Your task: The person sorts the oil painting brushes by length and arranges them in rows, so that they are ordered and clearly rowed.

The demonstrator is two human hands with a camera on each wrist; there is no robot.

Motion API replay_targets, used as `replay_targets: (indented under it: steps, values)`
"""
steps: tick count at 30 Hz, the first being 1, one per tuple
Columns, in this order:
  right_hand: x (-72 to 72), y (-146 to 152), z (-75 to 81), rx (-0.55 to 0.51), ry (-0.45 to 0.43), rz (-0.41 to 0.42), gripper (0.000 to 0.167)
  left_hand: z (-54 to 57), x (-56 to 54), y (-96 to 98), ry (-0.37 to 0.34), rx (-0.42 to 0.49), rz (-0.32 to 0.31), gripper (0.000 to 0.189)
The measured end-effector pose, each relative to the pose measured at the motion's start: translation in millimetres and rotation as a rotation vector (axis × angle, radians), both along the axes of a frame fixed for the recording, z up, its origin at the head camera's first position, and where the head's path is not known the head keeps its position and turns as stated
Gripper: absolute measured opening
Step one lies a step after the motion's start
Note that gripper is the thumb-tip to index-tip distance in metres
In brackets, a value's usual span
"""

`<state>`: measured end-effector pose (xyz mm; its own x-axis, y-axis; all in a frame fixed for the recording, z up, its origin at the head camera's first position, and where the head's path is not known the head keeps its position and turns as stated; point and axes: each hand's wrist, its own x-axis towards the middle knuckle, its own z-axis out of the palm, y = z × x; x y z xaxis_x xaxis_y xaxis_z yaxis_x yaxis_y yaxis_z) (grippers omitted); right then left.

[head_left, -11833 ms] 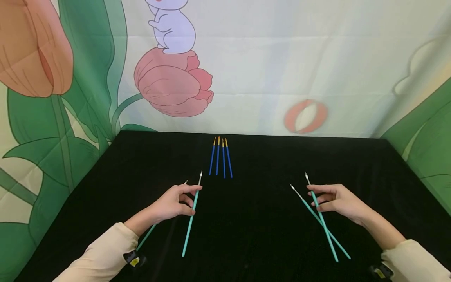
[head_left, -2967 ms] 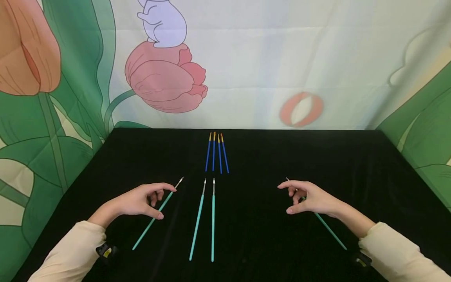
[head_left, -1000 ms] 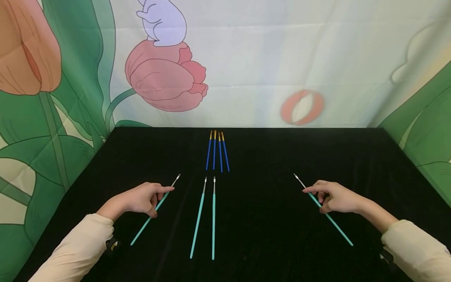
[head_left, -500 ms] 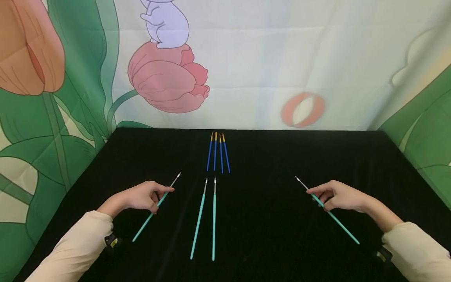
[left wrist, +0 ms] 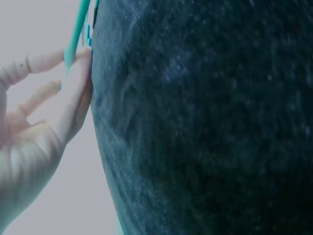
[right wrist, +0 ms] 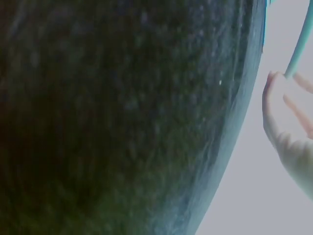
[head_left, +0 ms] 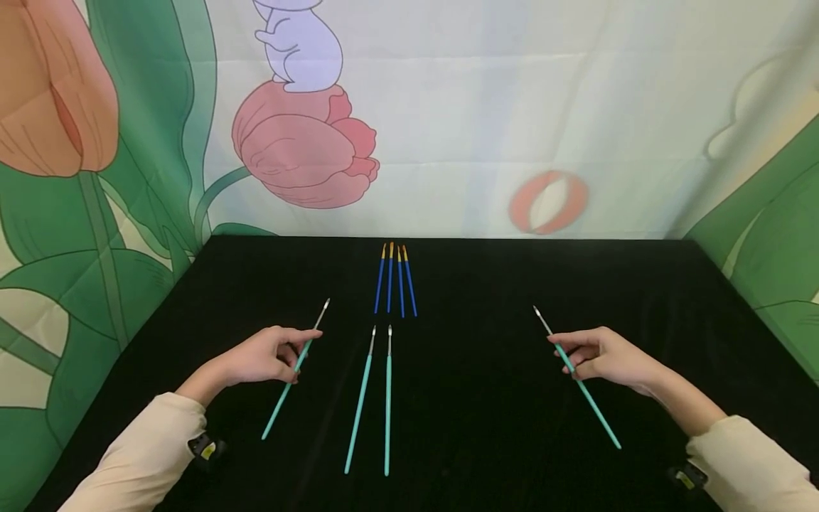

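Note:
In the head view, my left hand (head_left: 271, 354) pinches a teal-handled paintbrush (head_left: 279, 410) between thumb and fingers, its silver-and-white tip pointing away and slightly right. My right hand (head_left: 617, 361) pinches a matching teal paintbrush (head_left: 597, 410), which leans the other way, tip toward the upper left. Between the hands, two more teal paintbrushes lie on the black cloth: a slightly slanted one (head_left: 360, 409) and a nearly straight one (head_left: 387, 412). The left wrist view shows the teal handle (left wrist: 78, 29) at the fingertips; in the right wrist view a teal handle (right wrist: 301, 44) rises from the fingers.
Several blue paintbrushes (head_left: 401, 284) with yellow-orange tips lie in a fan behind the teal pair. A black cloth (head_left: 486, 398) covers the table. Behind its far edge hangs a white backdrop (head_left: 448, 128) printed with tulips and a rabbit.
Three seconds ago both hands hovered at the outer teal brushes with fingers apart; now each holds one. Over the last half second both held brushes have turned more upright, their tips moving farther away.

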<state>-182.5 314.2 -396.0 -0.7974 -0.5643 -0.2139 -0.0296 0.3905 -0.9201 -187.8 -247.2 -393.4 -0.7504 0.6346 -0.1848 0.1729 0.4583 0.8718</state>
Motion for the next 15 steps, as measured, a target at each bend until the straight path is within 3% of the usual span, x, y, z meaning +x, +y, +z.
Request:
replay_targets:
  steps: [6, 15]
  values:
    - [5.2, -8, -0.8, -0.094, -0.012, -0.078, 0.062, -1.9, 1.4, 5.4, 0.007, 0.060, 0.034, 0.074]
    - [4.6, -9, -2.1, -0.193, -0.017, -0.105, 0.060, -0.2, 2.9, 17.0, 0.007, 0.121, 0.077, 0.074]
